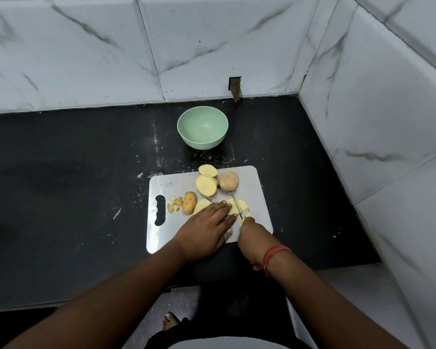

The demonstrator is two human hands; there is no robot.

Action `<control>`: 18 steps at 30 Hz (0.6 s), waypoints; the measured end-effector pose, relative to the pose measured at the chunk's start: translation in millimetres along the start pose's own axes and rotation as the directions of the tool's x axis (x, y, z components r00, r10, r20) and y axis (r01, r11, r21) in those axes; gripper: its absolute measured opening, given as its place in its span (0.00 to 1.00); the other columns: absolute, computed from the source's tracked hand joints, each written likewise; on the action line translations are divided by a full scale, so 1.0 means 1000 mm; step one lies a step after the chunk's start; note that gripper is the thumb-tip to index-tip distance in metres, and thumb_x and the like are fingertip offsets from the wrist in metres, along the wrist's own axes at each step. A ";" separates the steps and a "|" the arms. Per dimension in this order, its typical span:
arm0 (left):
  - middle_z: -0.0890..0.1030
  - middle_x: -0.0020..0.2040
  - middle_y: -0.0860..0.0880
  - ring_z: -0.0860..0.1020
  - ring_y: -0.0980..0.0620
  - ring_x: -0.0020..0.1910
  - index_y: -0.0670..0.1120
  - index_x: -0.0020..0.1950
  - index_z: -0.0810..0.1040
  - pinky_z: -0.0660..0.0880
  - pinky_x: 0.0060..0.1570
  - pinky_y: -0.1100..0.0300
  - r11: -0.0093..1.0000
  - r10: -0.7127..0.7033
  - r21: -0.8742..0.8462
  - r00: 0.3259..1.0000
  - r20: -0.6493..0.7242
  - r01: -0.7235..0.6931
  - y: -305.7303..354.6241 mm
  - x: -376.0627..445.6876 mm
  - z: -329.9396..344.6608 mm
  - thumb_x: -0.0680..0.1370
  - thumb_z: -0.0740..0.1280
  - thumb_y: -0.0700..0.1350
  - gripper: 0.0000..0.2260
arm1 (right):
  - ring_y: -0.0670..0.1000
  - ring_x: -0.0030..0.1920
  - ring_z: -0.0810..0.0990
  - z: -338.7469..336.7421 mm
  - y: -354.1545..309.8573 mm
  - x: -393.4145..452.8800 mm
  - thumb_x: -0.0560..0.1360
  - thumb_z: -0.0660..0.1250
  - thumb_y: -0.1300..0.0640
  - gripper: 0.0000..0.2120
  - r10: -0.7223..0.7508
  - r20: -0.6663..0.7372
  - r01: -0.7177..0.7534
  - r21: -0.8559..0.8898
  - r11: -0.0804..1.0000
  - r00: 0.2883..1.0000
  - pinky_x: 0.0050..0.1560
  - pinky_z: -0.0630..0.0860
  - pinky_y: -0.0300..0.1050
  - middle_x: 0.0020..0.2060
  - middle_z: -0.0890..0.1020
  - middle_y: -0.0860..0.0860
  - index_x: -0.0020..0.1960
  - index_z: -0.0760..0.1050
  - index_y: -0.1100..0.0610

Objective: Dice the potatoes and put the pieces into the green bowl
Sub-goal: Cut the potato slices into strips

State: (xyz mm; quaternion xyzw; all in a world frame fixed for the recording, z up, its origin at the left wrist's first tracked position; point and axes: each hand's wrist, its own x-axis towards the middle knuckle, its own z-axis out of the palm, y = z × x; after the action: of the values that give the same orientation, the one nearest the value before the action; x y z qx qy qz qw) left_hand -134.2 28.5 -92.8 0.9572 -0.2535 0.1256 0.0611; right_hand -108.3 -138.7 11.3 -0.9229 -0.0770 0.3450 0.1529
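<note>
On a steel cutting board (252,197) lie a whole potato (228,180), cut halves (206,185), a skin-side-up piece (189,203) and several small diced bits (174,204). My left hand (207,227) presses flat fingers on a potato slice (238,206). My right hand (253,239) grips a small knife (236,204) whose blade cuts into that slice. The green bowl (202,127) stands empty behind the board.
The black counter (73,185) runs left and ends at marble-tiled walls behind and to the right (363,109). A hole in the back tile (235,87) sits behind the bowl. My foot (170,321) shows on the floor below the counter's edge.
</note>
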 end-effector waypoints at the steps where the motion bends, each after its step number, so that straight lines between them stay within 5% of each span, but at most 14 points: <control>1: 0.77 0.69 0.40 0.73 0.42 0.70 0.44 0.70 0.78 0.69 0.72 0.48 1.000 -0.003 -0.001 1.000 -0.001 0.003 0.000 0.000 0.000 0.84 0.60 0.52 0.19 | 0.62 0.58 0.78 0.000 0.000 -0.001 0.80 0.56 0.62 0.17 -0.003 0.003 0.003 -0.002 1.000 1.000 0.53 0.75 0.51 0.58 0.76 0.62 0.68 0.63 0.65; 4: 0.76 0.70 0.40 0.73 0.42 0.71 0.44 0.70 0.78 0.69 0.72 0.49 1.000 -0.021 -0.015 1.000 0.003 0.021 0.001 0.000 0.000 0.84 0.59 0.53 0.19 | 0.61 0.58 0.78 0.001 0.000 -0.004 0.80 0.56 0.62 0.18 0.016 0.018 -0.015 -0.012 1.000 1.000 0.48 0.73 0.49 0.58 0.76 0.62 0.69 0.63 0.64; 9: 0.76 0.70 0.42 0.73 0.43 0.71 0.46 0.70 0.79 0.69 0.72 0.51 0.999 -0.045 -0.012 0.999 0.022 0.046 0.003 0.001 -0.004 0.84 0.60 0.54 0.20 | 0.60 0.57 0.80 0.005 0.002 -0.006 0.79 0.59 0.66 0.20 0.109 0.099 -0.097 -0.123 0.988 0.989 0.27 0.69 0.45 0.59 0.78 0.62 0.68 0.58 0.66; 13: 0.77 0.69 0.43 0.74 0.44 0.70 0.46 0.68 0.80 0.69 0.71 0.52 0.998 -0.057 -0.005 0.998 0.023 0.057 0.004 0.004 -0.010 0.83 0.61 0.54 0.19 | 0.62 0.58 0.78 0.004 0.011 -0.011 0.80 0.56 0.62 0.08 0.035 0.067 -0.034 -0.022 0.999 0.997 0.50 0.73 0.47 0.58 0.76 0.62 0.59 0.64 0.60; 18: 0.77 0.70 0.43 0.74 0.44 0.70 0.46 0.69 0.80 0.70 0.72 0.51 0.997 -0.073 -0.012 0.996 0.045 0.073 0.006 0.004 -0.010 0.83 0.61 0.55 0.20 | 0.57 0.49 0.74 0.009 0.016 -0.017 0.81 0.55 0.62 0.12 0.040 0.063 -0.039 -0.014 0.999 0.997 0.47 0.70 0.45 0.59 0.76 0.61 0.64 0.66 0.61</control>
State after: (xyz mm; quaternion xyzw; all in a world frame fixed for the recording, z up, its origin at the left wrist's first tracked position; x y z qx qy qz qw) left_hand -135.9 22.9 -81.9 0.9680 -0.2206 0.1001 0.0663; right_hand -126.3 -156.2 9.2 -0.9138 -0.0657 0.3765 0.1376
